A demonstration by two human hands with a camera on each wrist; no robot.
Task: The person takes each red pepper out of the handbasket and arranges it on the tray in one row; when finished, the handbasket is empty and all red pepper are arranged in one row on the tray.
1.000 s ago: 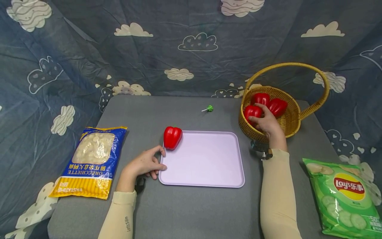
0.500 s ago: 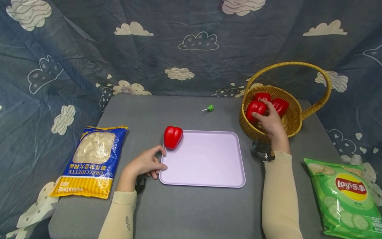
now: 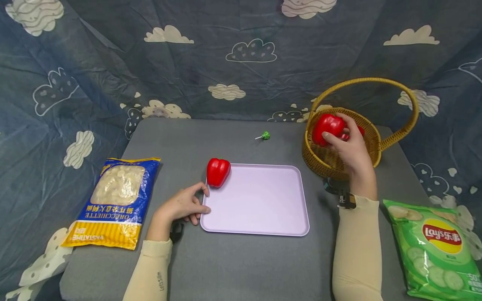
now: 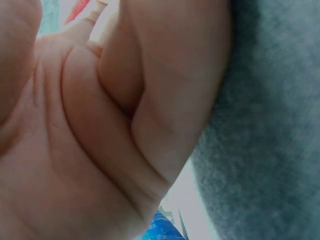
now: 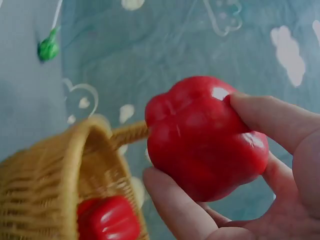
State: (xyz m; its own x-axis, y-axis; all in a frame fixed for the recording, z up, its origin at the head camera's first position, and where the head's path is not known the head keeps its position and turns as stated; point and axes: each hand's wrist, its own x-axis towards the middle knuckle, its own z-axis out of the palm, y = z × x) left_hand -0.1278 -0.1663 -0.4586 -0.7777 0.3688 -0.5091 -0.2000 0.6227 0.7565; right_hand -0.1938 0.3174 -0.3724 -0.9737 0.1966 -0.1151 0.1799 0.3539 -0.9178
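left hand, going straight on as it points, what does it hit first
Probably the lilac tray: the fingers of the left hand lie at its left rim, though contact is unclear.

Dark blue-grey cloth, creased and rumpled, hangs behind the tabletop and down both its sides, printed with pale clouds, some filled in, others mere white outlines. The tabletop is plain grey with rounded corners, and the light over it is soft and fairly even.
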